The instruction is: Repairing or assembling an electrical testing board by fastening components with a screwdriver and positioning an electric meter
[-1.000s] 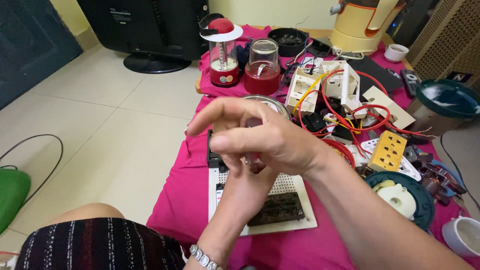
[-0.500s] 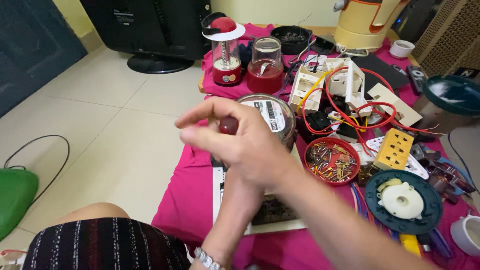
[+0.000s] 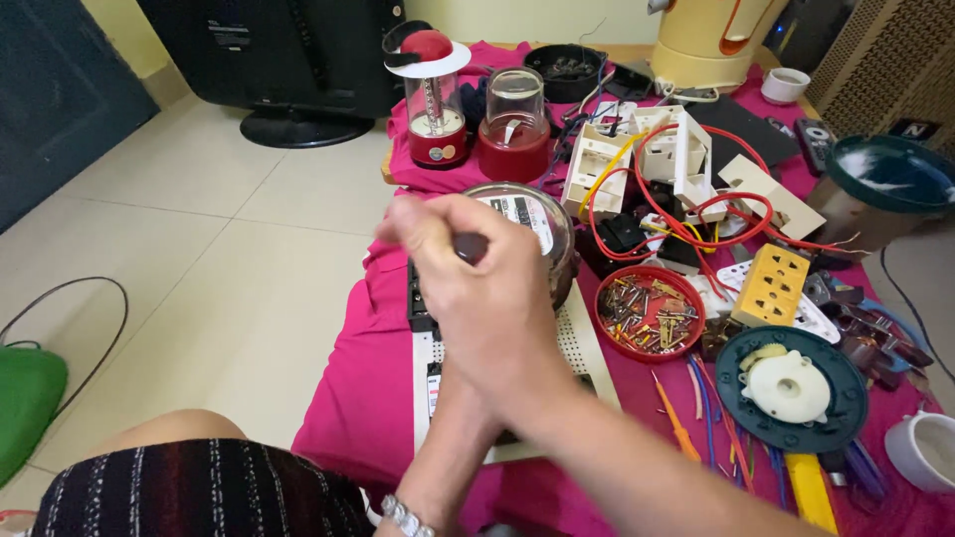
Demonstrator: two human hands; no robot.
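Note:
My right hand (image 3: 482, 298) is closed around a dark maroon handle (image 3: 470, 246), held just in front of a round glass-domed meter (image 3: 537, 224). The meter sits on a white perforated board (image 3: 589, 350) on the pink cloth (image 3: 363, 398). My left hand (image 3: 450, 403) rises from below, with a metal watch on its wrist. Its fingers are hidden behind my right hand, so its grip does not show. What is at the handle's tip is also hidden.
Right of the board are a red bowl of screws (image 3: 649, 313), a yellow socket (image 3: 772, 284), tangled red wires (image 3: 696, 204) and a dark green disc (image 3: 786, 390). Two red blender jars (image 3: 512, 124) stand behind. Tiled floor with a green object (image 3: 25, 408) lies left.
My hands have come lower and a little right, from in front of the meter's left side to over its lower edge. The right hand stays closed; the view has shifted slightly.

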